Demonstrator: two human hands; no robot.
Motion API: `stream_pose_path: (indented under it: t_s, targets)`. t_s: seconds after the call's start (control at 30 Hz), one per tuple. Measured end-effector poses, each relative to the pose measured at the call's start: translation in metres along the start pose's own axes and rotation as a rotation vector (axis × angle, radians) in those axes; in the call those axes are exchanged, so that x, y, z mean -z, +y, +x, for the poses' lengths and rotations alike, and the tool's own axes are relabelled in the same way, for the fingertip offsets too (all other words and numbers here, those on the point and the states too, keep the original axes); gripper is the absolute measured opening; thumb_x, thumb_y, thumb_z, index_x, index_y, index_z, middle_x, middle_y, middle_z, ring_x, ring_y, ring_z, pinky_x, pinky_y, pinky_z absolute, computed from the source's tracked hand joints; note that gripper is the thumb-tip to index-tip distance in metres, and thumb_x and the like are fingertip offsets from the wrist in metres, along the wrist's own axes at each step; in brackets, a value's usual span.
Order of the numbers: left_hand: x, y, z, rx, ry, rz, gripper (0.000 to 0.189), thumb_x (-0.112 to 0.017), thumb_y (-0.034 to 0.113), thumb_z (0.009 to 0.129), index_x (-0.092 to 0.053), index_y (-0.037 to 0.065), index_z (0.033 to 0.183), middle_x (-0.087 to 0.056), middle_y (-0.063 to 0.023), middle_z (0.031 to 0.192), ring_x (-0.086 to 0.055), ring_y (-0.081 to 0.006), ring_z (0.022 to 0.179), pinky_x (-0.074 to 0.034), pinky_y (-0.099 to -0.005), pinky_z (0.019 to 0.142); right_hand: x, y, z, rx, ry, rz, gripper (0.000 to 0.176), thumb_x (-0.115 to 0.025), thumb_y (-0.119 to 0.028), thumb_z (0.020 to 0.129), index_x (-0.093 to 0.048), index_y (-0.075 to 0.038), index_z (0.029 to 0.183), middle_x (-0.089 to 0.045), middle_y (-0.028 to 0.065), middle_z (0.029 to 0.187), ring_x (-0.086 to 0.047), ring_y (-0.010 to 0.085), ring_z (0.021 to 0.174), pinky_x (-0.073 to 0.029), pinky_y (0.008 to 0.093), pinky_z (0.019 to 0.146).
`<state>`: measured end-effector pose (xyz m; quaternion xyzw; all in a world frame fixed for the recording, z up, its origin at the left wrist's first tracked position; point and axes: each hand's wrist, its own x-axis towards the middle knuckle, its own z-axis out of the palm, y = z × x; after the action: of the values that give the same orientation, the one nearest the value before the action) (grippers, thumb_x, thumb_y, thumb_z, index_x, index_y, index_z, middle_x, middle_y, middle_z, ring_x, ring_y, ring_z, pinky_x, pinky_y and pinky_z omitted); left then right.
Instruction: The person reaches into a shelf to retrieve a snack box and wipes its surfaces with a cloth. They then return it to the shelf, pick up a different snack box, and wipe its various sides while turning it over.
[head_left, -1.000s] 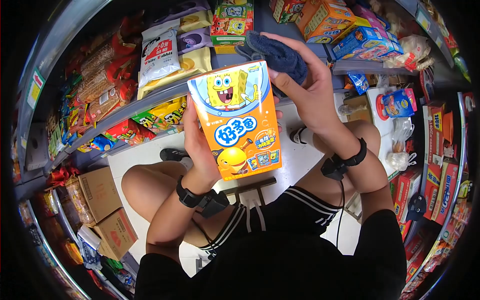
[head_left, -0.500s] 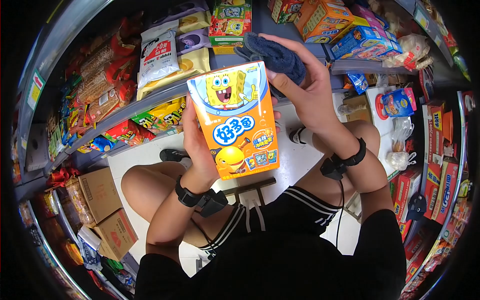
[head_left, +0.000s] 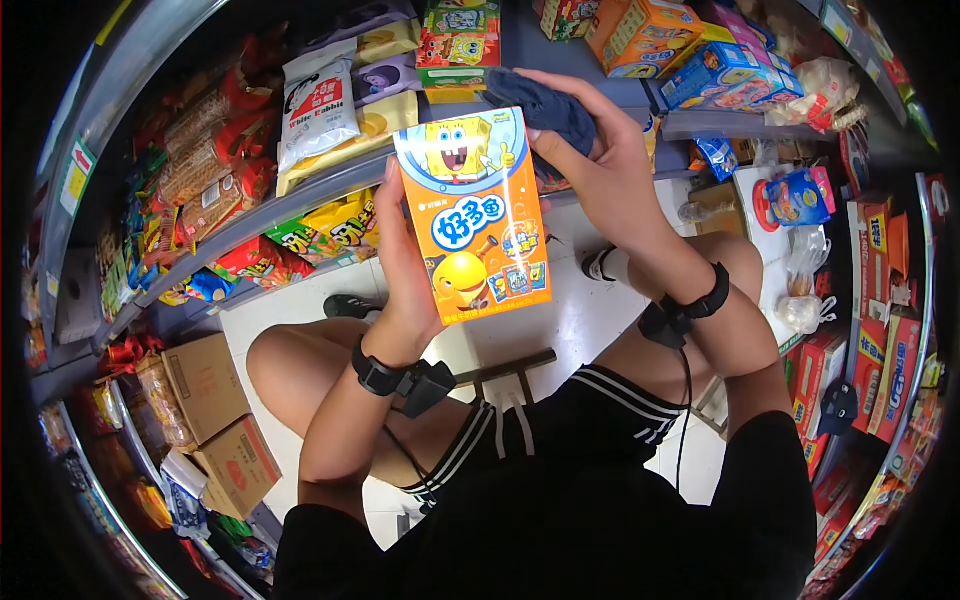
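Note:
My left hand (head_left: 400, 262) grips an orange snack box (head_left: 476, 215) with a yellow cartoon sponge character on its front, holding it upright from its left side and back. My right hand (head_left: 590, 160) is closed on a dark blue cloth (head_left: 545, 100) and presses it against the box's top right corner. Both wrists wear black bands with small devices. I sit low with bare knees on either side, in front of a grey shelf.
A grey shelf (head_left: 300, 195) holds candy bags and snack packs. More orange and blue boxes (head_left: 690, 50) lie on the shelf at upper right. Cardboard boxes (head_left: 215, 410) stand on the floor at left. Red boxes (head_left: 880, 330) line the right shelf.
Both hands moved the box up and away from me, closer to the shelf. The cloth stays at the box's top right corner.

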<state>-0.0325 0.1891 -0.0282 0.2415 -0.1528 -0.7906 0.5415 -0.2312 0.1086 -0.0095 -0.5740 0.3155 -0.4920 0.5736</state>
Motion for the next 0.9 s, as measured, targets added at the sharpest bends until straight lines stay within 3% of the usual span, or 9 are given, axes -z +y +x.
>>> stream_pose_path:
  t_s: [0.07, 0.17, 0.3, 0.37, 0.53, 0.63, 0.73, 0.9]
  targets:
    - [0.001, 0.002, 0.001, 0.024, 0.005, -0.012, 0.109, -0.027, 0.086, 0.110, -0.044, -0.003, 0.170, -0.062, -0.0350, 0.156, -0.069, -0.0489, 0.137, -0.057, -0.0645, 0.117, 0.001, 0.004, 0.000, -0.023, 0.000, 0.001, 0.046, -0.069, 0.007, 0.107, -0.065, 0.001, 0.153, -0.076, 0.0080, 0.130, -0.072, 0.0100, 0.116, -0.060, 0.0285, 0.103]
    - [0.010, 0.001, 0.003, 0.068, -0.142, -0.167, 0.104, -0.031, 0.085, 0.110, -0.043, 0.002, 0.172, -0.061, -0.0344, 0.158, -0.068, -0.0486, 0.138, -0.056, -0.0646, 0.118, 0.006, 0.011, 0.001, -0.025, -0.017, -0.036, 0.045, -0.070, 0.005, 0.108, -0.065, 0.000, 0.152, -0.077, 0.0072, 0.131, -0.073, 0.0105, 0.119, -0.060, 0.0292, 0.104]
    - [0.007, 0.001, 0.002, 0.069, -0.120, -0.144, 0.104, -0.030, 0.085, 0.110, -0.042, 0.002, 0.173, -0.061, -0.0340, 0.159, -0.068, -0.0486, 0.139, -0.056, -0.0644, 0.118, 0.006, 0.012, 0.002, -0.038, -0.013, -0.044, 0.044, -0.070, 0.003, 0.108, -0.066, 0.000, 0.151, -0.077, 0.0068, 0.130, -0.073, 0.0104, 0.118, -0.060, 0.0298, 0.104]
    - [0.001, 0.002, 0.000, 0.015, -0.038, 0.050, 0.104, -0.030, 0.084, 0.111, -0.042, 0.003, 0.173, -0.061, -0.0335, 0.159, -0.067, -0.0488, 0.139, -0.055, -0.0642, 0.119, 0.005, 0.015, 0.003, -0.004, -0.011, -0.043, 0.043, -0.071, 0.003, 0.108, -0.067, 0.000, 0.151, -0.078, 0.0070, 0.128, -0.073, 0.0101, 0.116, -0.060, 0.0294, 0.104]
    - [-0.002, 0.005, -0.003, 0.015, -0.033, 0.034, 0.104, -0.029, 0.084, 0.111, -0.042, 0.001, 0.173, -0.062, -0.0339, 0.158, -0.068, -0.0490, 0.138, -0.056, -0.0630, 0.118, 0.001, 0.009, 0.003, 0.011, -0.001, -0.003, 0.042, -0.072, 0.000, 0.108, -0.067, 0.000, 0.150, -0.079, 0.0072, 0.127, -0.073, 0.0107, 0.115, -0.060, 0.0297, 0.103]
    - [-0.005, 0.005, -0.003, -0.002, -0.054, 0.040, 0.106, -0.028, 0.085, 0.110, -0.041, 0.000, 0.173, -0.061, -0.0346, 0.158, -0.068, -0.0492, 0.137, -0.056, -0.0625, 0.118, 0.002, 0.008, 0.004, 0.106, 0.022, -0.022, 0.044, -0.073, 0.001, 0.108, -0.066, 0.001, 0.152, -0.079, 0.0074, 0.129, -0.073, 0.0119, 0.118, -0.060, 0.0303, 0.105]
    - [-0.010, 0.003, -0.006, -0.053, 0.068, 0.140, 0.108, -0.026, 0.086, 0.110, -0.040, -0.001, 0.173, -0.061, -0.0352, 0.159, -0.069, -0.0492, 0.137, -0.056, -0.0624, 0.117, 0.004, 0.002, 0.006, 0.185, 0.027, 0.000, 0.047, -0.073, 0.002, 0.108, -0.063, 0.001, 0.154, -0.077, 0.0087, 0.136, -0.073, 0.0136, 0.123, -0.059, 0.0310, 0.110]
    - [-0.016, 0.004, -0.014, -0.007, -0.040, 0.089, 0.114, -0.022, 0.089, 0.107, -0.038, -0.002, 0.174, -0.058, -0.0364, 0.161, -0.068, -0.0497, 0.138, -0.056, -0.0630, 0.118, 0.004, -0.004, 0.003, 0.303, -0.011, 0.020, 0.050, -0.066, 0.010, 0.107, -0.062, 0.001, 0.156, -0.071, 0.0108, 0.146, -0.072, 0.0152, 0.128, -0.058, 0.0320, 0.113]
